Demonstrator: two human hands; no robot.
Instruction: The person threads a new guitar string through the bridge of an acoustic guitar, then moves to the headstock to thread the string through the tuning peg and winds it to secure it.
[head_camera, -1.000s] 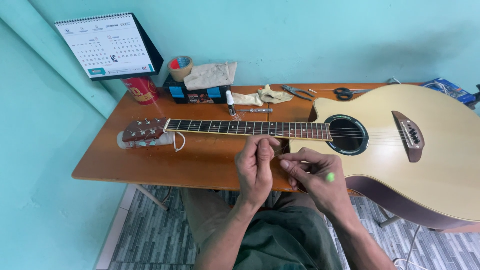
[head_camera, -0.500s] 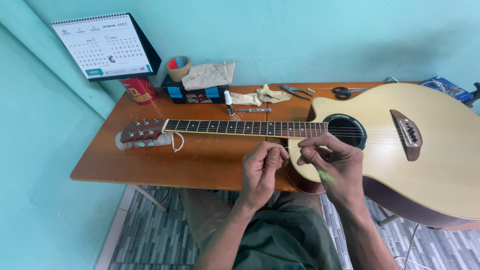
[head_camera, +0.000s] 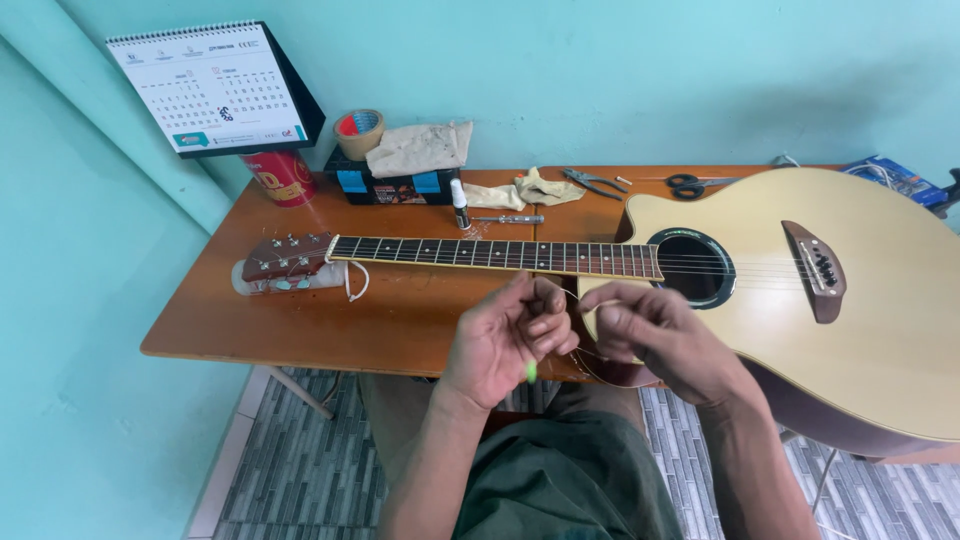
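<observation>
An acoustic guitar (head_camera: 860, 330) lies face up on a wooden table (head_camera: 300, 330), with its neck (head_camera: 500, 253) pointing left and its headstock (head_camera: 285, 255) on a white rest. Both my hands hover at the table's near edge, just below the neck. My left hand (head_camera: 510, 340) is curled, fingers pinched on a thin wire string (head_camera: 588, 352) whose small green end (head_camera: 531, 372) hangs under the palm. My right hand (head_camera: 655, 335) pinches the same string close beside it, in front of the guitar's cutaway. The soundhole (head_camera: 695, 268) and the bridge (head_camera: 820, 270) are in plain sight.
Along the wall stand a desk calendar (head_camera: 215, 85), a red can (head_camera: 280, 178), a tape roll (head_camera: 358, 133), a black box (head_camera: 390, 185) and a cloth (head_camera: 425, 148). A small bottle (head_camera: 460, 203), pliers (head_camera: 590, 182) and scissors (head_camera: 690, 185) lie behind the neck. Tiled floor lies below.
Both hands have shifted a little left and closer together. The green string end, earlier by my right hand, now hangs under my left hand.
</observation>
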